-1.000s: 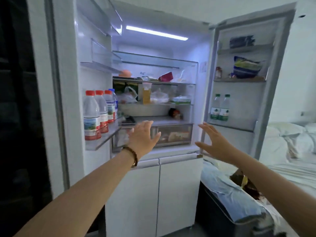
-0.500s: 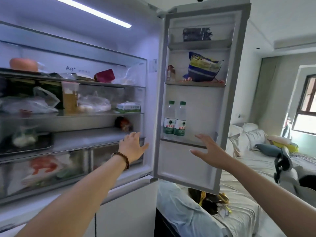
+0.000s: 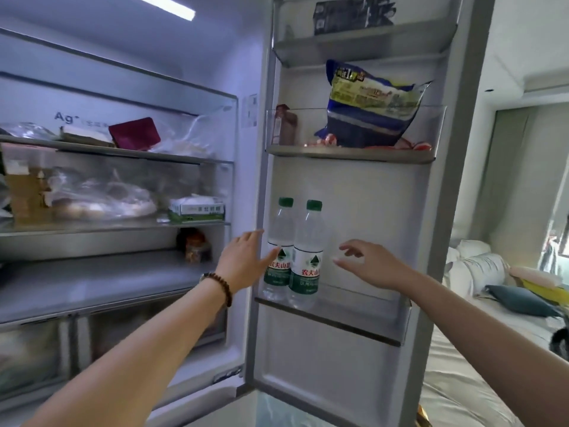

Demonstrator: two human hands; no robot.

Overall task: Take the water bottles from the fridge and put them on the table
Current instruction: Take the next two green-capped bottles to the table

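Two clear water bottles with green caps stand side by side on the lower shelf (image 3: 363,326) of the open right fridge door. The left bottle (image 3: 281,229) is partly covered by my left hand (image 3: 244,261), whose fingers are spread and whose thumb lies across its label. The right bottle (image 3: 309,251) stands free. My right hand (image 3: 374,265) hovers open just to the right of it, fingers apart, touching nothing. A beaded bracelet sits on my left wrist.
The fridge interior (image 3: 123,272) on the left holds bagged food, boxes and a jar on glass shelves. A blue and yellow bag (image 3: 372,109) fills the door shelf above the bottles. A bed (image 3: 480,349) with pillows lies to the right of the door.
The view has closed in on the right door. Both hands have moved forward and up to either side of the two bottles, and my left hand now reaches the left bottle.
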